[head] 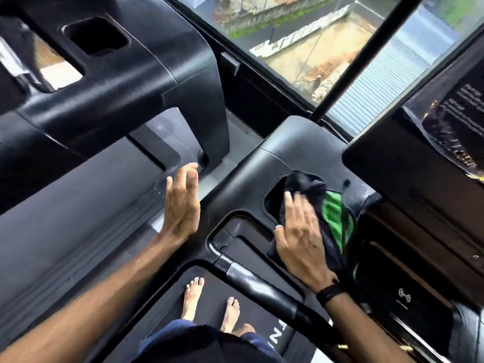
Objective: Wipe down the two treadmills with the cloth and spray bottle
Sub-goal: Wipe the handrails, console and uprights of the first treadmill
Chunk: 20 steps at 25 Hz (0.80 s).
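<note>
Cloth on the console

Two black treadmills point(262, 163) stood side by side; the screen text was too blurred to read. The right hand point(301, 237) pressed the black-green cloth point(332, 218) flat beside the cupholder, fingers straight. The left hand point(182, 205) hovered, fingers together

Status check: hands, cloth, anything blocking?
Right hand presses cloth flat on treadmill console. Left hand open, empty. Spray bottle not in view. Nothing blocking.

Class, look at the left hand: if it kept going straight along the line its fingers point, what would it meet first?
Probably the base of the neighbouring treadmill's upright, just past the left hand; depth is hard to judge.
</note>
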Each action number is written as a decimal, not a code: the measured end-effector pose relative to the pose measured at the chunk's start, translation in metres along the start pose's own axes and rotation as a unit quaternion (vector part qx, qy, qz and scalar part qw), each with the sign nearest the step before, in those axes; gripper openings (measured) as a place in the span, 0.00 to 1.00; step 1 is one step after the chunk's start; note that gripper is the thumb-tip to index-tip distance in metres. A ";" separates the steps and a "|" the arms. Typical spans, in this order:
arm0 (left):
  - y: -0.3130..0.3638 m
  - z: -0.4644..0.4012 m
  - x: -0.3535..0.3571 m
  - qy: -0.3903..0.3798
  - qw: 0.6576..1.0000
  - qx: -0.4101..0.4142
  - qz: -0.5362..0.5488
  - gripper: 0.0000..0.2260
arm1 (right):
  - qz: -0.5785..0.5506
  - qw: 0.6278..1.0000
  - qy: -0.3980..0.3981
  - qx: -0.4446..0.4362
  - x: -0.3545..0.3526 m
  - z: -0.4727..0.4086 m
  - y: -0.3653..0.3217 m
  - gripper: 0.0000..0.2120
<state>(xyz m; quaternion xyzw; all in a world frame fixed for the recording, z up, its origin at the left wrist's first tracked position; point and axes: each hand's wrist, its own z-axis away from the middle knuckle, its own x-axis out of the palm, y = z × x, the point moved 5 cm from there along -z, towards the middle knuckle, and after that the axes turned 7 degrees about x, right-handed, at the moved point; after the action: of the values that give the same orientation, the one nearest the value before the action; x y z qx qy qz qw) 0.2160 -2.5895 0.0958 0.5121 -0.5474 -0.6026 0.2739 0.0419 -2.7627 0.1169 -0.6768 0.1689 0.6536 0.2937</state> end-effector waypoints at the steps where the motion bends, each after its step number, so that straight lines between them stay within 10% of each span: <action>1: 0.003 0.010 -0.002 0.015 1.000 -0.011 0.007 0.30 | -0.037 0.998 -0.041 -0.035 0.001 -0.003 -0.008 0.33; 12: 0.023 0.101 -0.024 0.110 0.993 -0.041 -0.025 0.32 | -0.203 0.975 -0.026 -0.085 -0.069 0.024 -0.046 0.21; 15: 0.030 0.126 -0.035 0.142 0.989 -0.039 -0.024 0.31 | -0.210 0.954 -0.151 -0.153 -0.061 0.074 -0.075 0.20; 20: 0.025 0.159 -0.058 0.146 0.987 -0.042 -0.055 0.31 | 0.092 0.957 -0.222 -0.161 0.007 0.099 -0.067 0.53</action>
<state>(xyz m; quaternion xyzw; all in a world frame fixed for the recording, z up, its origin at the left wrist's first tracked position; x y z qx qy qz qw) 0.0832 -2.4839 0.1181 0.6120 -0.4471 -0.5575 0.3386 0.0060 -2.6488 0.1243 -0.5342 0.0533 0.8304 0.1491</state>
